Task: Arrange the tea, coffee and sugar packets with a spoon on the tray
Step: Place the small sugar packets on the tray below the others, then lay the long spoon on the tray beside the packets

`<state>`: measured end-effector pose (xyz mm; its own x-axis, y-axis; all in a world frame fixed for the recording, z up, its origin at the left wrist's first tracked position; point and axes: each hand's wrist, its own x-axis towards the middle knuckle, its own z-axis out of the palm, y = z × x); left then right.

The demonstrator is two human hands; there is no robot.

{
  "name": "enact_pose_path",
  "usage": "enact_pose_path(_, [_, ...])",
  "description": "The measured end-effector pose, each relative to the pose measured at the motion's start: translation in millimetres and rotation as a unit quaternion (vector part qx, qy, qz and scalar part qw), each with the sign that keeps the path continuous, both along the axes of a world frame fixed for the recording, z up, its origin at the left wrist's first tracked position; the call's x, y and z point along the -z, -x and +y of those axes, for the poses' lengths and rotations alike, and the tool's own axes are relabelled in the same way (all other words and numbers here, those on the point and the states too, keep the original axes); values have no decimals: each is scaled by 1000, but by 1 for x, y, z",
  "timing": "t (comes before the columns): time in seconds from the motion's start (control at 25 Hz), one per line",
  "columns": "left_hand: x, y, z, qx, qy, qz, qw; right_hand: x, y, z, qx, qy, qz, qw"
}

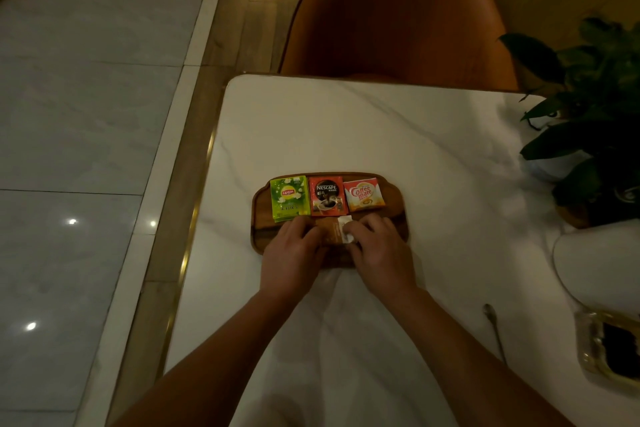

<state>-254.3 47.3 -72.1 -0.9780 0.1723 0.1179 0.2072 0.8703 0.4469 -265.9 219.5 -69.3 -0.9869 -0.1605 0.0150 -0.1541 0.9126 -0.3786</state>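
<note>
Forearms are seen reaching in over the white bench (346, 128). Left hand (292, 246): fingers curled on the left edge of a brown packet (332, 232). Right hand (379, 246): fingers closed on a small white packet (346, 234), apparently pinched; the light is dim. Both packets are held at the near half of the wooden tray (398, 204). Along its far rim a Lipton tea packet (290, 198), Nescafe packet (328, 196) and Coffee mate packet (363, 194) are laid side by side. The spoon (493, 326) is found on the bench, well right of the tray, near a glass dish (606, 343).
</note>
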Motion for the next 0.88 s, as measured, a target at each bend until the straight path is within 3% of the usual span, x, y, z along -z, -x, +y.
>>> enact_pose_path(0.48, [-6,-3,-2,5,-3,-3,1000,-6,-4,5,-5,21,-3,1000])
enact_pose_path(0.68, [-16,-34,-41,8,-5,10,1000,-21,-47,39,79,104,-22,991])
enact_pose_path(0.88, [-2,-93,-87,-30,68,-53,996,-25,-120,95,171,87,-41,981])
